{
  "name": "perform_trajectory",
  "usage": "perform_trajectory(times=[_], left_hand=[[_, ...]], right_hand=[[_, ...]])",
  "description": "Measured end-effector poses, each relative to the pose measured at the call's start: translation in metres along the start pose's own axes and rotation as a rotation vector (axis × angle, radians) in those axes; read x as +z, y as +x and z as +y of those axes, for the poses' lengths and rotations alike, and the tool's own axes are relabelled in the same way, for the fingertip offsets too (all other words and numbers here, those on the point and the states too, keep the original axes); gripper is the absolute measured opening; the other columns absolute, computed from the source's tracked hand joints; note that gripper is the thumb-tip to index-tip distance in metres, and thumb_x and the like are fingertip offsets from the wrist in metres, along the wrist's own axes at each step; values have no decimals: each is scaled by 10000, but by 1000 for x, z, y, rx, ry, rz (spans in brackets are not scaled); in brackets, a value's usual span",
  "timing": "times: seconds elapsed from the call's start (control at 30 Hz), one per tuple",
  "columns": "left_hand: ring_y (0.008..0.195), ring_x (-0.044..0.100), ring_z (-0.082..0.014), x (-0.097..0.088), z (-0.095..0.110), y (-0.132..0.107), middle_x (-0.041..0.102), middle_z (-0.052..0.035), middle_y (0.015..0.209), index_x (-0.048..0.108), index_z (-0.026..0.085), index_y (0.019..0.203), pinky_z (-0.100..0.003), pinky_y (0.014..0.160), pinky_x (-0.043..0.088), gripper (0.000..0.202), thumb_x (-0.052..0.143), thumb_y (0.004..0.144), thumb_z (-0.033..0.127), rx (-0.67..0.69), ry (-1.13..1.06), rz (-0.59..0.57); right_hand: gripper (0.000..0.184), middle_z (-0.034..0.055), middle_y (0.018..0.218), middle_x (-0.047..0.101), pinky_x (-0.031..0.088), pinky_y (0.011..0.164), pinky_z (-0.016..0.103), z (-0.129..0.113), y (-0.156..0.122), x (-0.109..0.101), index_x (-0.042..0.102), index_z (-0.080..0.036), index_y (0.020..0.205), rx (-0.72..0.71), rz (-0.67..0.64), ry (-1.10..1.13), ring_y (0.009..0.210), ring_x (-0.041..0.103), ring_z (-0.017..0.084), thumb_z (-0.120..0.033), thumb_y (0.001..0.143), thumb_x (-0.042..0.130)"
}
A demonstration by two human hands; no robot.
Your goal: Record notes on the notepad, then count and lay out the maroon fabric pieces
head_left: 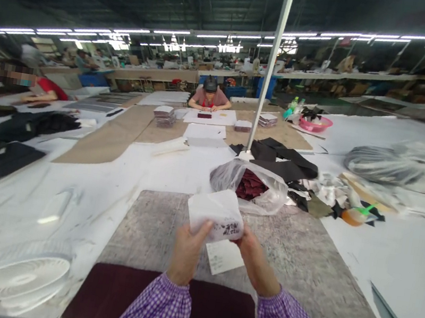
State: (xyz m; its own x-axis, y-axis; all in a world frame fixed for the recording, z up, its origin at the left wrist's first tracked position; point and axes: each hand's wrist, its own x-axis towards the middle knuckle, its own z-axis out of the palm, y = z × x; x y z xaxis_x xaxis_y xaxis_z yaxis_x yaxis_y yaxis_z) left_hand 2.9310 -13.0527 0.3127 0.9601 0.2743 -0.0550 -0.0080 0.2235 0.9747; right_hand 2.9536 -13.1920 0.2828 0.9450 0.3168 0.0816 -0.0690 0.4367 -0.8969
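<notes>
Our left hand (pixel 186 251) grasps a white sheet (pixel 210 210) by its lower left part, thumb on top, and our right hand (pixel 255 257) pinches the same sheet at its right edge. We hold it raised over the middle of the grey mat (pixel 153 230); dark handwriting shows on it, and a sliver of dark red peeks out by our right fingers, though we cannot tell what that is.

Below our hands, a small white card (pixel 224 258) lies on the mat. Nearer us, maroon cloth (pixel 222 316) covers part of the mat's near end, partly hidden by our purple checked sleeves (pixel 160 306).

At the mat's far edge we see a clear plastic bag (pixel 221 176) with maroon pieces (pixel 251 185) inside. Just beyond the mat lie black scraps (pixel 284 165). Left of the mat is a white fan (pixel 22 279); well beyond it, a co-worker (pixel 211 97) leans over papers.
</notes>
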Motion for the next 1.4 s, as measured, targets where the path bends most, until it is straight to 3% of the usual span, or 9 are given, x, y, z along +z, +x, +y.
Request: perform_trajectory(times=[0.1,0.27,0.47,0.57,0.73,0.93,1.13,1.3,1.4], left_hand=[[784,683,-201,-11,13,-7,758,-99,877,759,104,904,-271,698,539,414,760,712,471,43,63,-64],[590,608,-128,-34,31,-14,713,-57,674,750,109,742,-198,516,470,377,753,701,485,83,130,-11],[395,481,-73,-49,40,-16,648,-24,548,734,97,746,-166,333,369,442,744,672,533,23,109,103],[428,516,-82,-50,41,-18,662,-27,580,731,100,758,-158,339,393,430,747,671,520,43,75,150],[419,498,-73,-48,45,-20,644,-6,559,740,107,775,-151,340,406,377,748,689,474,106,63,167],[464,540,-94,-48,46,-21,676,-24,609,740,112,758,-161,357,442,365,727,721,475,161,92,142],[482,562,-118,-51,42,-21,690,-36,636,743,112,775,-196,379,481,395,702,739,503,162,140,146],[519,605,-145,-59,41,-18,703,-53,639,744,119,727,-229,458,527,383,649,802,482,222,293,109],[807,704,-194,-68,43,-17,756,-73,909,768,160,894,-283,733,593,268,620,863,381,443,438,49]], right_hand=[[754,49,1308,603,456,970,397,-22,0,8,557,-309,1291,-60,6,-141,1158,565,247,-512,619,832],[336,3,803,690,507,701,316,-57,8,14,705,-236,945,-28,31,-210,735,617,162,-401,670,809],[246,-11,721,645,448,643,262,-72,21,15,692,-202,786,-131,70,-350,669,543,115,-392,672,800],[336,-14,713,627,426,598,260,-68,26,17,685,-202,913,-110,70,-367,599,493,95,-482,735,737],[544,-70,497,491,445,553,267,-62,28,24,622,-172,1172,60,-119,-414,509,459,102,-563,795,648],[472,-63,609,547,270,413,197,-71,31,37,664,-162,1046,63,-158,-353,429,350,25,-474,703,756],[377,-51,615,582,300,383,193,-74,33,46,675,-173,921,68,-166,-335,416,364,31,-445,680,774],[284,-56,505,532,356,419,202,-72,33,43,675,-174,791,-51,-86,-401,422,412,58,-442,727,745],[179,-10,583,618,469,543,245,-73,32,38,711,-194,813,-271,-109,-507,562,570,117,-372,789,713]])
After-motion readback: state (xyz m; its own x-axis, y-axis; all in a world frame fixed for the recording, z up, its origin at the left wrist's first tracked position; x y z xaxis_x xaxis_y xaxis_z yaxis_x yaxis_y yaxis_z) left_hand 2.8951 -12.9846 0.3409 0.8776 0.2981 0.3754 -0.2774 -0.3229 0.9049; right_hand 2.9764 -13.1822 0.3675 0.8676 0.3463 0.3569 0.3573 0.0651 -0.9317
